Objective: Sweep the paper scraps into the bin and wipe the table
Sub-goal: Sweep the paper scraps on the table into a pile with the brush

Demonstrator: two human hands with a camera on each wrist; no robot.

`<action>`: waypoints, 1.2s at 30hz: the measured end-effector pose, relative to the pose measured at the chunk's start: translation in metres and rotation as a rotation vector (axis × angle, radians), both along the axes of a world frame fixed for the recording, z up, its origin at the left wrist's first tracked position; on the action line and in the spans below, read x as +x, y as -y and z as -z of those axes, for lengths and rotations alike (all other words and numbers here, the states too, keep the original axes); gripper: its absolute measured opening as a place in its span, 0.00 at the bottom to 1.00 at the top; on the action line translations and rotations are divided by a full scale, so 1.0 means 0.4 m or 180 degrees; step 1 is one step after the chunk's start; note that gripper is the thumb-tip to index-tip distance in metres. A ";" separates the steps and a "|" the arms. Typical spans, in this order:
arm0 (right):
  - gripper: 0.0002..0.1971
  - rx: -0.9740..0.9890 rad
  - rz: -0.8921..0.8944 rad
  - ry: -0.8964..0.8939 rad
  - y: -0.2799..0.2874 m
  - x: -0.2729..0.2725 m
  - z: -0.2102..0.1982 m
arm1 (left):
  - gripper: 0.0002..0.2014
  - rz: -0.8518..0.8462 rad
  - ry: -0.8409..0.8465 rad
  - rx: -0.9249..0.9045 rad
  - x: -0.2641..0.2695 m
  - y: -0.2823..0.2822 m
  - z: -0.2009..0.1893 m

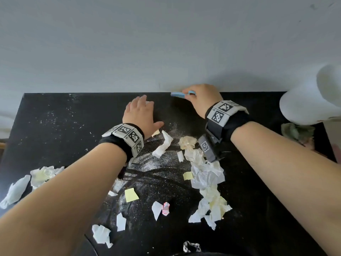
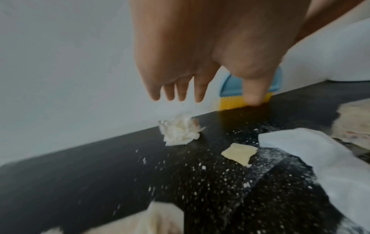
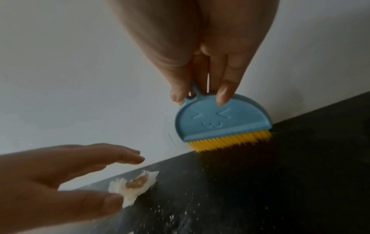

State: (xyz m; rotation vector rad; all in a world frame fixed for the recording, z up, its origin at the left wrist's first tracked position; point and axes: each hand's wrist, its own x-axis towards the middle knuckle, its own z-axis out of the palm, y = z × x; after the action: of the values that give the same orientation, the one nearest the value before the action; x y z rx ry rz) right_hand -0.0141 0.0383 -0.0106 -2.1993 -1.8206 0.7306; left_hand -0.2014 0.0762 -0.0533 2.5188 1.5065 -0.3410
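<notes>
My right hand (image 1: 200, 98) pinches the loop handle of a small blue brush (image 3: 222, 120) with yellow bristles (image 3: 230, 142), bristles down on the black table (image 1: 55, 126) at its far edge by the wall. My left hand (image 1: 140, 113) hovers flat with straight fingers above a crumpled white paper ball (image 2: 180, 131) near that far edge, holding nothing. Many white and yellow paper scraps (image 1: 206, 176) and fine white crumbs lie across the table's middle and front. The same brush (image 2: 250, 88) shows behind the left thumb.
A white cylindrical container (image 1: 310, 100) stands at the far right corner, with a greenish crumpled cloth (image 1: 297, 132) beside it. A grey wall (image 1: 166, 43) runs directly behind the table. More crumpled paper (image 1: 42, 174) sits at the left edge.
</notes>
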 end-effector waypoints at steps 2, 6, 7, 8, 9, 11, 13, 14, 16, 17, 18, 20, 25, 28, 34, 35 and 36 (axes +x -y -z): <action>0.14 -0.0129 -0.0126 -0.0047 0.013 -0.022 0.004 | 0.30 -0.0242 -0.0016 -0.0224 -0.011 -0.008 0.019; 0.13 -0.0420 -0.0601 -0.0210 0.069 -0.042 -0.024 | 0.20 -0.0219 0.0060 -0.0291 -0.020 -0.002 0.038; 0.12 -0.0514 -0.0708 -0.0217 0.080 -0.038 -0.036 | 0.18 -0.0185 0.0053 -0.0264 -0.018 0.003 0.037; 0.12 -0.0546 -0.0746 -0.0242 0.085 -0.031 -0.047 | 0.15 -0.0137 0.0027 -0.0240 -0.017 0.010 0.035; 0.11 -0.0502 -0.0702 -0.0285 0.085 -0.023 -0.057 | 0.14 -0.0071 -0.0002 -0.0197 -0.014 0.017 0.033; 0.11 -0.0242 -0.0404 -0.0329 0.073 -0.009 -0.064 | 0.14 0.0041 -0.0076 -0.0143 -0.009 0.035 0.026; 0.13 0.0039 -0.0140 -0.0146 0.059 -0.010 -0.053 | 0.14 0.0027 -0.0018 -0.0214 -0.008 0.054 0.023; 0.14 0.0079 -0.0084 -0.0035 0.056 -0.018 -0.043 | 0.13 -0.0055 0.0079 -0.0288 -0.011 0.062 0.023; 0.14 -0.0071 -0.0125 0.0136 0.065 -0.045 -0.021 | 0.12 -0.0284 0.0371 -0.0421 -0.020 0.079 0.022; 0.14 -0.0202 -0.0226 0.0190 0.076 -0.060 -0.010 | 0.13 -0.0356 0.0463 -0.0423 -0.024 0.086 0.022; 0.14 -0.0318 -0.0354 0.0213 0.090 -0.074 -0.005 | 0.15 -0.0372 0.0469 -0.0408 -0.029 0.091 0.027; 0.13 -0.0453 -0.0595 0.0133 0.121 -0.093 -0.009 | 0.19 -0.0273 0.0386 -0.0397 -0.036 0.097 0.034; 0.11 -0.0279 -0.0370 -0.0235 0.145 -0.052 -0.064 | 0.21 -0.0035 0.0262 -0.0504 -0.037 0.117 0.044; 0.13 -0.0019 0.0063 0.0032 0.141 -0.006 -0.060 | 0.24 0.0122 0.0209 -0.0495 -0.028 0.137 0.041; 0.13 -0.0328 -0.0031 0.0110 0.226 -0.050 -0.002 | 0.42 0.0418 -0.0030 -0.0693 -0.004 0.174 0.050; 0.12 -0.0375 -0.0125 0.0005 0.240 -0.060 -0.003 | 0.45 0.0430 -0.0100 -0.0718 -0.003 0.178 0.051; 0.12 -0.0389 -0.0168 -0.0100 0.249 -0.062 -0.009 | 0.47 0.0437 -0.0159 -0.0719 -0.002 0.180 0.053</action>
State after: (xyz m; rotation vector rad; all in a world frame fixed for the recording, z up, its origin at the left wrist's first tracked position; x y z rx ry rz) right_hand -0.0390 -0.0613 -0.0072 -2.2073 -1.8716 0.9049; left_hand -0.2020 0.0041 -0.0745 2.4536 1.2359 -0.5650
